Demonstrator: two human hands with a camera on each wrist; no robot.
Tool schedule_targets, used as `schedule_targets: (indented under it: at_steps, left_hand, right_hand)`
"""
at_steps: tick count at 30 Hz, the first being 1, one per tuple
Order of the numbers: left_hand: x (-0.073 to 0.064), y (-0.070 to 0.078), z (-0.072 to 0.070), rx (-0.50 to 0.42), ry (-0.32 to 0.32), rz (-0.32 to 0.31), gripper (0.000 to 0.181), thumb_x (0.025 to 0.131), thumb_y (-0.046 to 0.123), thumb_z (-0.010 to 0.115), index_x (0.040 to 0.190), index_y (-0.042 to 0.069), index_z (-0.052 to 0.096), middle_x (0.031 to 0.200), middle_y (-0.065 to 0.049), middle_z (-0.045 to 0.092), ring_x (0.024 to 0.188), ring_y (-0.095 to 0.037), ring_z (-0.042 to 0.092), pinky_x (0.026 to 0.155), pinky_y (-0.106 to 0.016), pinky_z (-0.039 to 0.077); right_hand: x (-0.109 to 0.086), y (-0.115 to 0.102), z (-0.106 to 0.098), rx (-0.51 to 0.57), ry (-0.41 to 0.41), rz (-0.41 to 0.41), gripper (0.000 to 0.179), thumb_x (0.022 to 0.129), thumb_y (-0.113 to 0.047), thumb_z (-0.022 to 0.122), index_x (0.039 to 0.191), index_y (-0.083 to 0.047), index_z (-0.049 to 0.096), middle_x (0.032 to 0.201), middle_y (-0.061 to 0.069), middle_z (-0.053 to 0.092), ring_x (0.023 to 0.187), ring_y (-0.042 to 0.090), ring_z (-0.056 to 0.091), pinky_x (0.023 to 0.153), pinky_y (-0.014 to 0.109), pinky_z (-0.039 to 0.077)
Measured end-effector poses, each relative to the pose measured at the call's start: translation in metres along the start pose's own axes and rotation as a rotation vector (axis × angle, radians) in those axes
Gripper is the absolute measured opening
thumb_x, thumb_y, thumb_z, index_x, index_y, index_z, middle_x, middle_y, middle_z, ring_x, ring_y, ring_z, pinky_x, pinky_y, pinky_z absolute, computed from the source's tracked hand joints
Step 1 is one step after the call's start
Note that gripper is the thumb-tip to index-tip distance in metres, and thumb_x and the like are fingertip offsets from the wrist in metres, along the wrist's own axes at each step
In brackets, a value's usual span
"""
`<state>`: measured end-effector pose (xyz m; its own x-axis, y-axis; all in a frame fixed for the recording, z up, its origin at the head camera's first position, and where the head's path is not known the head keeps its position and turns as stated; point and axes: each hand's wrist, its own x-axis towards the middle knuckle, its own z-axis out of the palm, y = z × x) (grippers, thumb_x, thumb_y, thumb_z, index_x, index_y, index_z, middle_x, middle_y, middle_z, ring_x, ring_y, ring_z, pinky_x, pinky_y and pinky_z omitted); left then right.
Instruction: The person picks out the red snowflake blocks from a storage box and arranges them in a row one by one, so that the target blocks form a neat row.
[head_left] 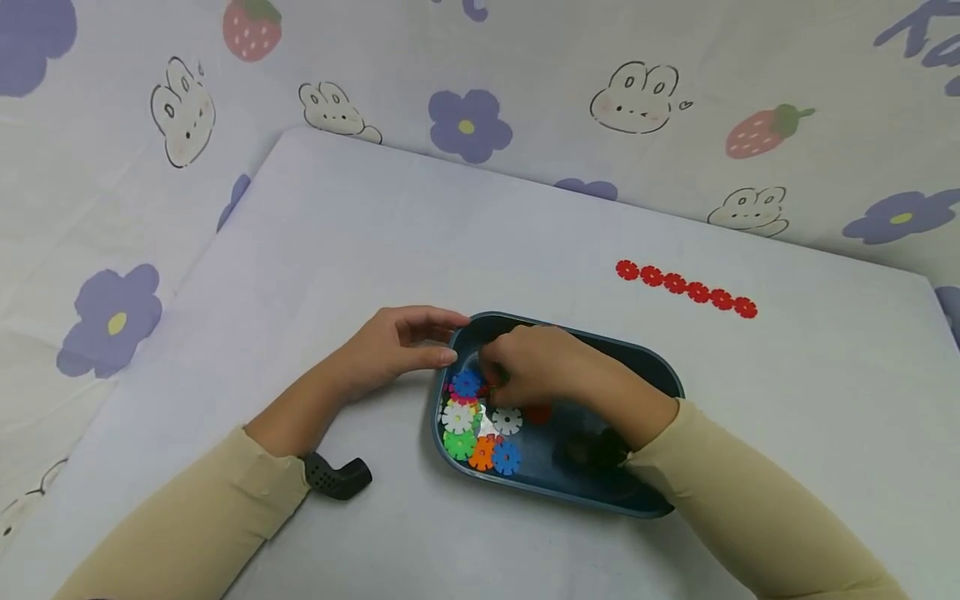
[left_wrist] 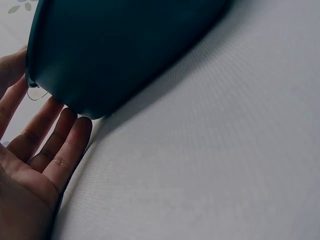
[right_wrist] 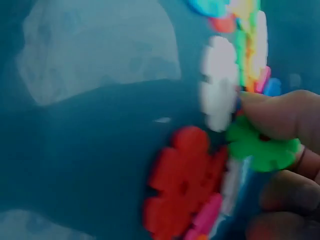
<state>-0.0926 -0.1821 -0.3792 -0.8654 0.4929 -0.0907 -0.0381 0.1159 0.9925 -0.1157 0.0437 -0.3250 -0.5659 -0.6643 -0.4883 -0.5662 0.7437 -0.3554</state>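
A dark blue-green tray (head_left: 558,493) holds several plastic flower-shaped discs, mostly at its left end. My right hand (head_left: 536,362) reaches down into that end. In the right wrist view its thumb and fingers pinch a green disc (right_wrist: 262,147), beside a white disc (right_wrist: 218,82) and a red disc (right_wrist: 180,182). My left hand (head_left: 397,342) is at the tray's left end, thumb and forefinger at the rim. The left wrist view shows its fairly straight fingers (left_wrist: 62,155) touching the tray's outer wall (left_wrist: 115,55).
Beyond the tray, several red discs (head_left: 686,287) lie in a slanted row on the white tabletop (head_left: 450,233). A printed cloth (head_left: 540,50) hangs behind the table. At my left cuff there is a black perforated device (head_left: 337,477).
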Motion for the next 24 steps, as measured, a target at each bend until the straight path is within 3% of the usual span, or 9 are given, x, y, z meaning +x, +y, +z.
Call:
schedule_targets:
  at_steps: [6,12,18,24]
  left_hand:
    - [0.0,-0.002,0.0,0.001,-0.004,0.004,0.043,0.089,0.021,0.074,0.13,0.017,0.063,0.131,-0.001,0.062,0.119,-0.021,0.058,0.094,-0.03,0.054]
    - [0.0,-0.001,0.0,-0.011,-0.016,0.002,0.042,0.089,0.021,0.074,0.13,0.018,0.063,0.13,-0.001,0.063,0.12,-0.02,0.058,0.096,-0.03,0.052]
    - [0.0,-0.001,0.0,-0.025,-0.019,0.015,0.042,0.089,0.02,0.073,0.13,0.015,0.063,0.13,-0.002,0.063,0.119,-0.021,0.058,0.095,-0.03,0.052]
    - [0.0,-0.001,-0.001,-0.012,-0.01,0.015,0.041,0.09,0.017,0.073,0.13,0.015,0.063,0.13,-0.003,0.063,0.118,-0.022,0.058,0.095,-0.03,0.053]
  right_hand:
    - [0.001,0.003,0.004,0.078,-0.003,-0.086,0.013,0.088,-0.031,0.07,0.095,-0.021,0.068,0.08,-0.006,0.064,0.064,0.011,0.059,0.059,0.024,0.052]
    - [0.0,0.005,0.003,0.13,0.047,-0.15,0.004,0.087,-0.023,0.066,0.09,-0.024,0.063,0.094,-0.004,0.06,0.079,0.012,0.056,0.063,0.025,0.052]
    - [-0.001,0.007,0.0,0.167,0.086,-0.207,0.004,0.088,-0.024,0.066,0.086,-0.023,0.062,0.088,-0.005,0.059,0.079,0.012,0.056,0.064,0.026,0.052]
    - [-0.008,0.013,-0.009,0.339,0.169,-0.271,0.003,0.09,-0.024,0.07,0.088,-0.022,0.068,0.081,-0.008,0.065,0.072,0.013,0.058,0.064,0.028,0.055]
